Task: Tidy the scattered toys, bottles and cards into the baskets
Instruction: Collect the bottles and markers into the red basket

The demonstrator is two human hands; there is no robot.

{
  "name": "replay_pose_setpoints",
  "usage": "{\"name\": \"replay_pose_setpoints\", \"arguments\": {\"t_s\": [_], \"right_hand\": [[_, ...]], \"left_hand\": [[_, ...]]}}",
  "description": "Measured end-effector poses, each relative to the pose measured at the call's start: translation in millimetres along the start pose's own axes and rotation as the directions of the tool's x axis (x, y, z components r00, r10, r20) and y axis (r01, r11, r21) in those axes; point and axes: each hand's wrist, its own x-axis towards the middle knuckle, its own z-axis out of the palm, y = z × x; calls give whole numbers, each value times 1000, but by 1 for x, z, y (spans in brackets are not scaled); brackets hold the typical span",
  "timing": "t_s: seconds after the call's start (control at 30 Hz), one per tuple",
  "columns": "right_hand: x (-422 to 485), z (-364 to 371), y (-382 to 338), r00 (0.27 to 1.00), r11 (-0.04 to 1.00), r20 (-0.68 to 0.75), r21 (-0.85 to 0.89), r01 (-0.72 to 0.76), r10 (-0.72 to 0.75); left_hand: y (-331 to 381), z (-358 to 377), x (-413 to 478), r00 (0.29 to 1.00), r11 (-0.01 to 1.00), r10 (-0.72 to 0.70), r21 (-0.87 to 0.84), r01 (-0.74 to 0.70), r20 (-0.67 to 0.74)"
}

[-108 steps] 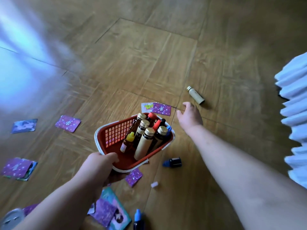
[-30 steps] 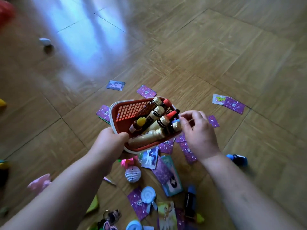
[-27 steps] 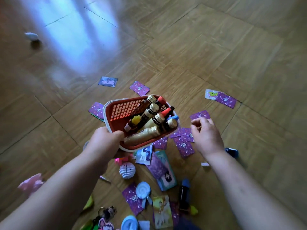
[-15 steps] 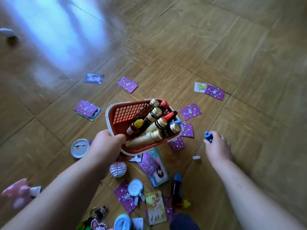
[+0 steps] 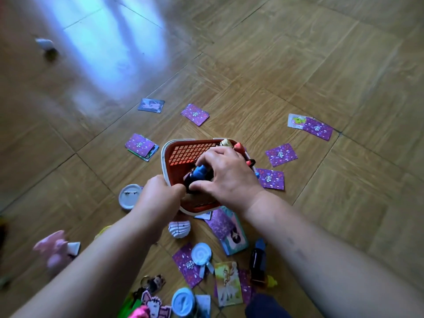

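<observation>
Left hand grips the basket; right hand pinches a blue-capped bottle inside. Next, likely the dark bottle at five o'clock.

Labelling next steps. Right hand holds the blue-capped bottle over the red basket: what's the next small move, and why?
Probably open the fingers and drop it in. The right hand pinches the blue-capped bottle within the rim of the red basket, next to the other bottles standing in it. The left hand grips the basket's near edge, so nothing more seems needed.
</observation>
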Motion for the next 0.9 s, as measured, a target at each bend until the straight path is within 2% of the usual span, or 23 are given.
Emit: {"name": "replay_pose_setpoints", "arguments": {"t_s": [0.07,0.23,0.37,0.47,0.53,0.63,0.7,0.77,0.83,0.9], "right_hand": [[-2,7,5,999,993,-36,-109,34,-38],[-9,9,18,988,984,-148,-178,10,-37],[-6,14,18,972,958,-185,-272,91,-145],[-7,6,23,905,977,-386,-183,113,-178],[-19,-7,32,894,996,-445,-83,15,-50],[-52,-15,51,891,959,-357,58,-278,280],[-75,-7,65,867,893,-245,-5,-450,435],[-93,7,75,799,784,-1,-195,-590,601],[-109,29,84,701,712,205,-405,-574,683],[-120,48,88,663,705,280,-449,-549,694]], "left_hand": [[-4,-1,-1,1000,1000,5,-3,-5,-10],[-4,-3,-6,1000,1000,9,4,-9,21],[-2,-1,-7,999,1000,28,-10,-28,44],[-2,1,-5,998,999,41,-23,-40,40],[-7,2,-1,999,999,34,-23,-34,15],[-19,1,4,1000,999,16,-51,-18,-24],[-19,0,1,999,998,16,-65,-18,-38],[-16,0,-5,999,996,22,-90,-26,-50],[-17,0,-10,998,993,15,-115,-21,-53],[-19,0,-12,998,992,11,-126,-19,-61]]}}
